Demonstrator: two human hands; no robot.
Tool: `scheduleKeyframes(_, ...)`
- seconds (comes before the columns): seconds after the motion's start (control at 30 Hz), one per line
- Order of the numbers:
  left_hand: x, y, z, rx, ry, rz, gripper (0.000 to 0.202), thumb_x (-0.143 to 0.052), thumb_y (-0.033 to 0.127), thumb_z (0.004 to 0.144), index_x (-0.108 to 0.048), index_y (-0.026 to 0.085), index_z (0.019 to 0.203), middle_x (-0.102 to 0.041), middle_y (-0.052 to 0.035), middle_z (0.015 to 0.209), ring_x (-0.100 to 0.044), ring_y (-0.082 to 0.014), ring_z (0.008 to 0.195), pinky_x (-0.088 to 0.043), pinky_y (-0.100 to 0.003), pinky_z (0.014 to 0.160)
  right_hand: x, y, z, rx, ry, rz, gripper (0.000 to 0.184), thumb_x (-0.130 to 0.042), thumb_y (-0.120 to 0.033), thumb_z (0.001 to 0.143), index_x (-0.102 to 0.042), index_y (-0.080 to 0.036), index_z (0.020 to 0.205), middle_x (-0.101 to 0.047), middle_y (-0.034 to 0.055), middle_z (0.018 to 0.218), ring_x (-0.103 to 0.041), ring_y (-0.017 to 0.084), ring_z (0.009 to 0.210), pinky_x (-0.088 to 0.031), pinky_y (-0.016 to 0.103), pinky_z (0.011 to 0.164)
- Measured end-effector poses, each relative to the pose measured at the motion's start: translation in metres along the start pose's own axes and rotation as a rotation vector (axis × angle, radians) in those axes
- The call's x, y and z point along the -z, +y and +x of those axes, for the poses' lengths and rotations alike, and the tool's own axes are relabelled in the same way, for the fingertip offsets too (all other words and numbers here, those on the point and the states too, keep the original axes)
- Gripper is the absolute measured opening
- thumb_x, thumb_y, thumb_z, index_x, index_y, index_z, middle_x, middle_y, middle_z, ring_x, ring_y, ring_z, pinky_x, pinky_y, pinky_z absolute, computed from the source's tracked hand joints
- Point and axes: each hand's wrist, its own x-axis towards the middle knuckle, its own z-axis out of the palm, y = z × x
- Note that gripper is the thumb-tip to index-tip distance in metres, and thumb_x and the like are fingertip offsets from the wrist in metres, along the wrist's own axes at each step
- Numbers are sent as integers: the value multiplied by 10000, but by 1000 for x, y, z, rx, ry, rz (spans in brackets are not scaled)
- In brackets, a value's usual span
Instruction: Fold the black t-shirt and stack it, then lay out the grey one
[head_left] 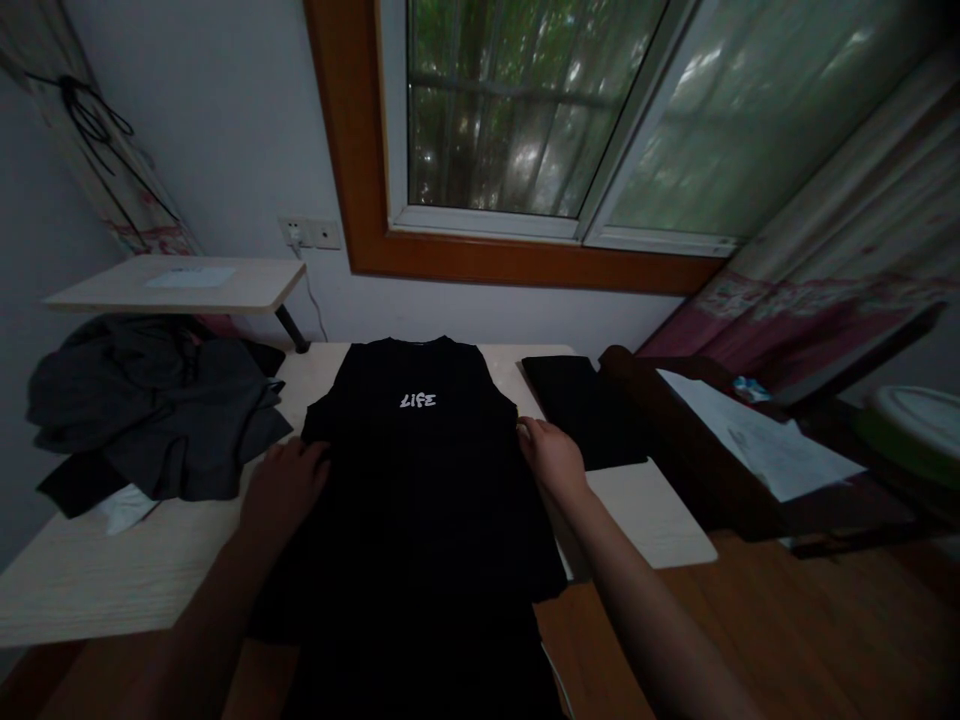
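A black sleeveless shirt (420, 480) is spread on the light wooden table, with small white lettering on its chest. Its neckline points towards the wall, and its lower part hangs past the front table edge. My left hand (289, 485) is at the shirt's left side below the armhole, fingers curled on the fabric edge. At the right side, just under the other armhole, my right hand (555, 455) pinches the edge between thumb and fingers. A folded black cloth (589, 410) lies to the right of the shirt.
A heap of dark grey clothes (157, 410) lies at the left, beneath a small raised shelf (180, 280). Behind the table (97, 590) are a wall socket (309, 233) and a window. A brown piece of furniture bearing a paper sheet (757, 435) stands at the right.
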Motion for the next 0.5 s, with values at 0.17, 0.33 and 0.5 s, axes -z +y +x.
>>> scheduleKeyframes(0.17, -6, 30, 38, -170, -18, -171, 359, -470, 315, 994, -691, 209, 1256, -656, -112, 1148, -571, -281, 1061, -473, -407, 940, -9, -3, 35, 69, 41, -1, 326, -636, -254, 955, -656, -224, 1280, -664, 131, 1127, -583, 297, 1064, -457, 362, 870)
scheduleKeyframes(0.33, -17, 56, 68, -235, -35, -357, 293, -495, 306, 988, -706, 240, 1180, -667, -75, 1114, -609, -235, 1044, -488, -361, 917, -17, -11, 57, 189, 24, 26, 218, -653, -243, 947, -726, -247, 1152, -642, 134, 1150, -551, 305, 1059, -445, 395, 877)
scheduleKeyframes(0.5, -27, 74, 85, -251, 91, -504, 251, -507, 233, 952, -710, 215, 1097, -674, -71, 1045, -639, -221, 984, -501, -358, 916, -24, -14, 68, 239, 51, 20, 148, -608, -271, 976, -746, -217, 986, -662, 130, 1060, -544, 300, 1027, -440, 400, 872)
